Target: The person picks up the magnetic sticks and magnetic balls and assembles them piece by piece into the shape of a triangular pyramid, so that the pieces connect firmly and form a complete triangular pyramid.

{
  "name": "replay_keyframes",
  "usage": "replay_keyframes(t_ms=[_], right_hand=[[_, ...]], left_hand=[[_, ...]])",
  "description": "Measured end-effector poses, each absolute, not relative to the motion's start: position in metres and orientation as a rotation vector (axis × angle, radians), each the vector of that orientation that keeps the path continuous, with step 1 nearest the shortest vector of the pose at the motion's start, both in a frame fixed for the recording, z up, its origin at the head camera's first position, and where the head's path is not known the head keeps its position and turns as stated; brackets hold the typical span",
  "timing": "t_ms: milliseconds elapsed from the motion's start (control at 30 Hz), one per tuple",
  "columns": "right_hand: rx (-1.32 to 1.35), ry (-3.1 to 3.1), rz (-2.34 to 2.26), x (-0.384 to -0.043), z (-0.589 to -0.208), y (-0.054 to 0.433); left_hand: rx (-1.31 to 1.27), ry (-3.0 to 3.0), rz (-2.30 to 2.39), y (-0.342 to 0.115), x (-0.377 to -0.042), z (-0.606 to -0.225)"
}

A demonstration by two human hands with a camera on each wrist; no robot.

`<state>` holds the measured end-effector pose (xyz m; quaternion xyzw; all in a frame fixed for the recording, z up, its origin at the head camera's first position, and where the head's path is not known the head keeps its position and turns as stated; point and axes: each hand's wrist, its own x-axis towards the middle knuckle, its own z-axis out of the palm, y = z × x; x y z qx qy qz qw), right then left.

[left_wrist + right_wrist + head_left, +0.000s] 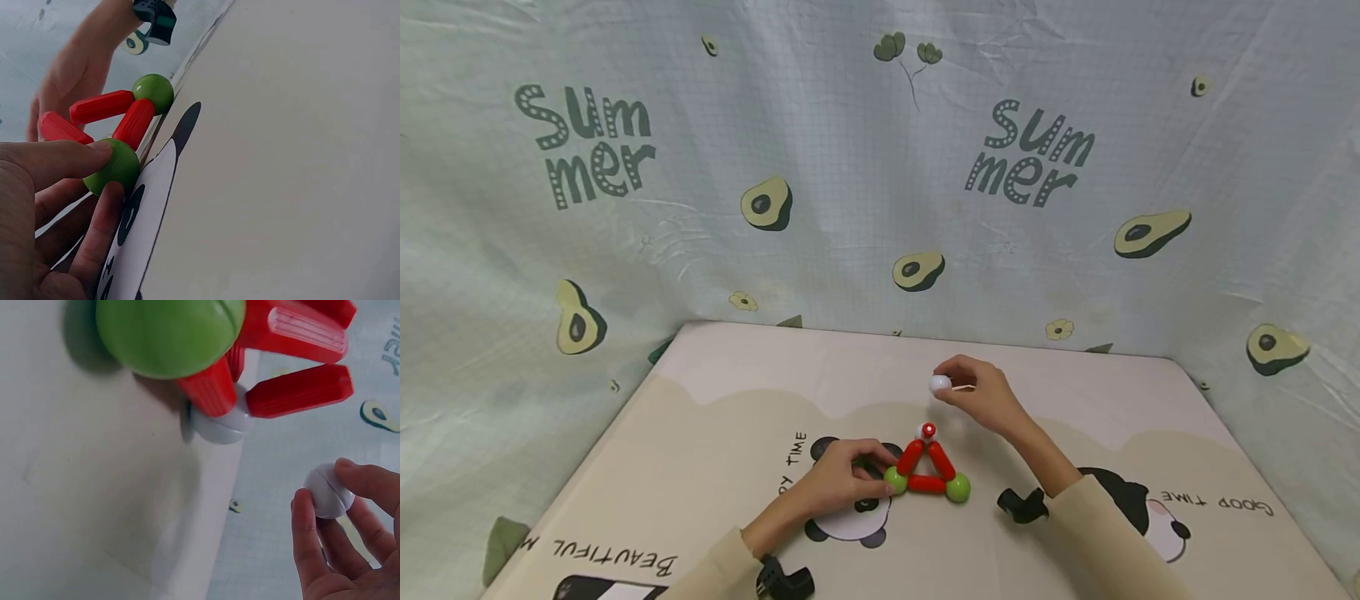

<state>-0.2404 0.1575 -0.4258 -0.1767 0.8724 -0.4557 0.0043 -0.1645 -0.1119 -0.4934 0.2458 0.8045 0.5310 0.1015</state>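
A triangle of red rods (927,483) lies flat on the table, with a green ball (895,478) at its near left corner and another green ball (958,487) at its near right. At the far corner sits a white ball (220,430), mostly hidden in the head view by a red rod (928,430) that rises from it. My left hand (842,479) pinches the left green ball between thumb and fingers. Beyond the far corner, my right hand (983,393) holds a loose white ball (939,383) in its fingertips, raised above and apart from the triangle.
The table cover (715,467) is beige and pink with printed pandas and lettering. Behind it hangs a pale curtain (842,167) with avocado prints. A black wrist-camera mount (1022,506) sits at the right wrist, another (785,579) at the left.
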Motion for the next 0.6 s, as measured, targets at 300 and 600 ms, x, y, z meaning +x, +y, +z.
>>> replay_keyframes(t_ms=[300,600], right_hand=[[-0.615,2.629,-1.581,-0.220,-0.419,0.164],[-0.623,2.509,-1.640,-0.198,-0.413,0.163]], left_hand=[[0.726,2.380,1.566,-0.112,-0.165,-0.493],[0.718,2.368,1.578,-0.112,-0.166,-0.492]])
